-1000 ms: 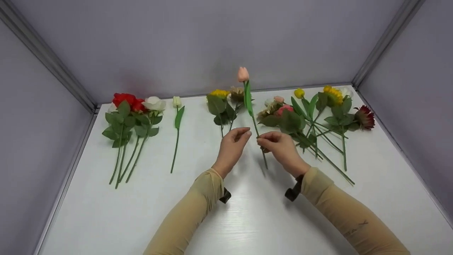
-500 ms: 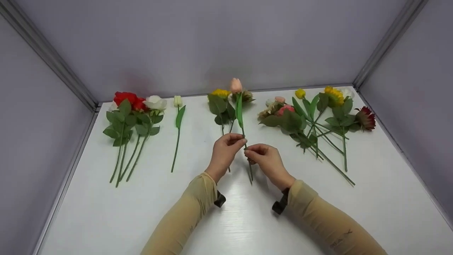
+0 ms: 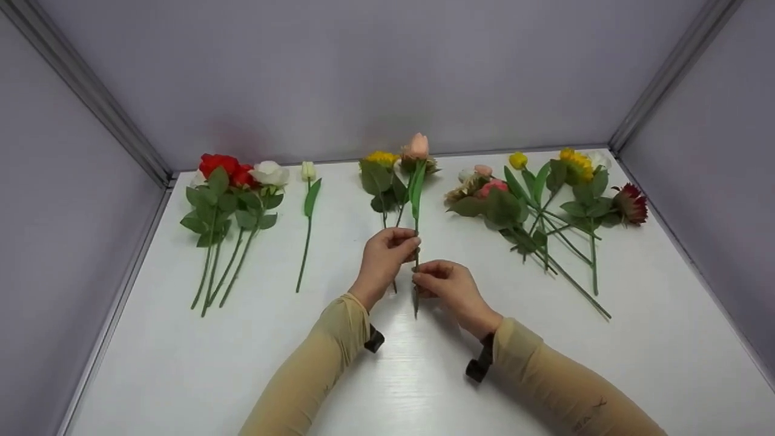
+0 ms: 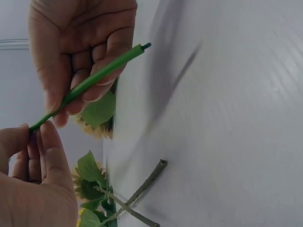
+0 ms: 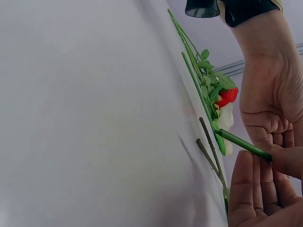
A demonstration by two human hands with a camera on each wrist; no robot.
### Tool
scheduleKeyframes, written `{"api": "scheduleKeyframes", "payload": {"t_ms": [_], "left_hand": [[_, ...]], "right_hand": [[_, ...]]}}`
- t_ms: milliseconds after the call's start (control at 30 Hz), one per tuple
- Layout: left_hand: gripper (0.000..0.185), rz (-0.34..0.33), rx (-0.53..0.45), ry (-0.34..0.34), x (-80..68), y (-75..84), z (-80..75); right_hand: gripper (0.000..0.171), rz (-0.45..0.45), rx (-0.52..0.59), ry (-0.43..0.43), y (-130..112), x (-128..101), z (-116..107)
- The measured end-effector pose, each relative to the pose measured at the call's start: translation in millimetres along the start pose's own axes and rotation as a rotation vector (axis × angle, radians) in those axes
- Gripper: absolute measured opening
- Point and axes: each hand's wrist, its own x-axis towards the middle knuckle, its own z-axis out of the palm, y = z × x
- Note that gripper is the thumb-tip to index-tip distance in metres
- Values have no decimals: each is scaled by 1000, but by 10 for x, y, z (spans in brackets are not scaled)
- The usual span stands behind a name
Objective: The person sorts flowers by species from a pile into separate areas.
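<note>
In the head view, a pink tulip (image 3: 419, 146) with a long green leaf is held up over the white table (image 3: 399, 387). My left hand (image 3: 385, 257) pinches its stem between thumb and fingertips. Lower on the same stem, the thumb and fingertips of my right hand (image 3: 451, 290) pinch it near the cut end. The left wrist view shows the green stem (image 4: 102, 73) running through both hands, its end sticking out past the right hand. Behind the tulip lie a yellow sunflower (image 3: 380, 160) and a beige flower, partly covered by the tulip and left hand.
A white tulip (image 3: 308, 172) lies left of centre. Farther left are red roses (image 3: 219, 165) and a white rose (image 3: 270, 174). On the right, several flowers lie with crossed stems, among them a yellow tulip (image 3: 517, 160) and a dark red flower (image 3: 633, 204). Grey walls enclose the table.
The pink tulip has come left and nearer to me with the right hand, and now stands straighter. My left hand, apart from the stem at first, has taken hold of it.
</note>
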Motion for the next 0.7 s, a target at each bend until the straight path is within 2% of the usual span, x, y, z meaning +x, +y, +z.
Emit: {"api": "scheduleKeyframes", "payload": {"t_ms": [200, 567, 700], "left_hand": [[24, -7, -16, -5, -1, -9, -23], [28, -31, 17, -30, -45, -61, -72], [30, -25, 39, -25, -42, -40, -143]], "right_hand": [[30, 71, 3, -42, 85, -140, 16], [30, 44, -85, -36, 147, -128, 64], [32, 31, -93, -60, 131, -115, 112]]}}
